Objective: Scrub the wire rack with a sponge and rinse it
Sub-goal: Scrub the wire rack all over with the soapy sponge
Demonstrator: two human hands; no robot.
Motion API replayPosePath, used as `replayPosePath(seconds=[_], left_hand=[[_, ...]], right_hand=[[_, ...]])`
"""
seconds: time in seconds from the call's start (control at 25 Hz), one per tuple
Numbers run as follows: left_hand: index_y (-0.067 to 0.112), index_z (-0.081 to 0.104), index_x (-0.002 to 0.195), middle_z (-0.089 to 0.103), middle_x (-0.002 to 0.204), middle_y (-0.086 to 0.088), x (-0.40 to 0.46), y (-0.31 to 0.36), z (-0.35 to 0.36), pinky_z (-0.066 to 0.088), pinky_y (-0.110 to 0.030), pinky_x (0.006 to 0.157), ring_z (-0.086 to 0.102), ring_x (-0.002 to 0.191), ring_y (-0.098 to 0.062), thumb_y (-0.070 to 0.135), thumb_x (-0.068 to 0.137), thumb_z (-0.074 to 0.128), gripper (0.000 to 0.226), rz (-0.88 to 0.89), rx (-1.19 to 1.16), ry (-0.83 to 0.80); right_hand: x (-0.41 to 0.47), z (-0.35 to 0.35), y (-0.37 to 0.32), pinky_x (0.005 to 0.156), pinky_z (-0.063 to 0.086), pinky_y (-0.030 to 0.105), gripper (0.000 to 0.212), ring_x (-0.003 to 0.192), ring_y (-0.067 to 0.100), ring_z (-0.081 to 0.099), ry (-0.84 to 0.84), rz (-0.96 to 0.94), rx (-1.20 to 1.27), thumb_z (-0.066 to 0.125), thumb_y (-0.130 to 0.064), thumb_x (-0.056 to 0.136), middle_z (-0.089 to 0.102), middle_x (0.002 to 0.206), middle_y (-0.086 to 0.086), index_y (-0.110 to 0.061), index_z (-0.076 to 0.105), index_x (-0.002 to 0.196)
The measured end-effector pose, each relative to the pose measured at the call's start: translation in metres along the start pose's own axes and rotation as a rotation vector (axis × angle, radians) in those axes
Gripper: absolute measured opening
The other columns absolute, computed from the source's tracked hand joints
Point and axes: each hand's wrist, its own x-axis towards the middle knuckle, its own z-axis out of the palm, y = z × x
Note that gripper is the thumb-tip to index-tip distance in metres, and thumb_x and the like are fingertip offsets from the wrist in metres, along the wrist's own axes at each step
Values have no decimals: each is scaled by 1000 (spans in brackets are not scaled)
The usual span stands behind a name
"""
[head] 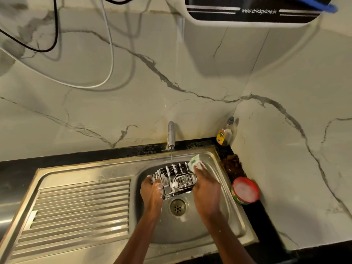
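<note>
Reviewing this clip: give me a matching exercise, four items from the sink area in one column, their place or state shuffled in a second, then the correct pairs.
Items:
1. wire rack
2. sponge
3. round tub
4. bottle

Places or states:
A. standing in the counter's back corner
B. foamy, held over the sink basin
C. on the counter right of the sink
D. gripped in the right hand

Pairs: 1-B, 2-D, 3-C, 4-A
</note>
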Motion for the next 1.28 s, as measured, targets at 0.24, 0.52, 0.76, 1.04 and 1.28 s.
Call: replayPosePath(seconds=[0.24,0.52,0.76,1.04,1.28], left_hand=[[1,64,117,65,112,-18,18,-4,-11,52,-53,96,63,106,-37,14,108,43,25,-38,-132,-61],[-2,65,123,67,123,-27,23,2,-15,47,-67,102,64,113,-47,22,110,37,39,-118,-303,-193],[7,70,93,79,86,-12,17,-5,-14,62,-37,56,77,76,-26,19,107,41,35,-82,-246,-269],[-1,66,114,74,111,-23,36,3,-40,58,-48,92,72,104,-37,53,73,84,70,246,-54,-498],[-7,59,129,66,118,-14,52,15,-31,56,-14,76,64,112,-30,-9,90,67,40,241,189,-591]], right_hand=[[29,-23,19,60,53,8,63,82,17,75,-29,62,222,55,26,67,75,109,5,-12,73,113],[1,-22,8,68,51,6,71,92,-2,71,-147,125,293,52,23,74,65,124,-14,-25,67,125],[-1,-23,-10,55,55,15,65,72,-1,70,-111,91,322,54,23,73,70,119,-12,-20,73,119],[52,-21,33,85,58,36,41,99,22,67,-148,437,516,45,-8,79,69,110,1,-16,64,114],[58,13,30,93,55,44,33,108,27,67,-777,492,729,55,-16,81,72,111,5,-23,66,111]])
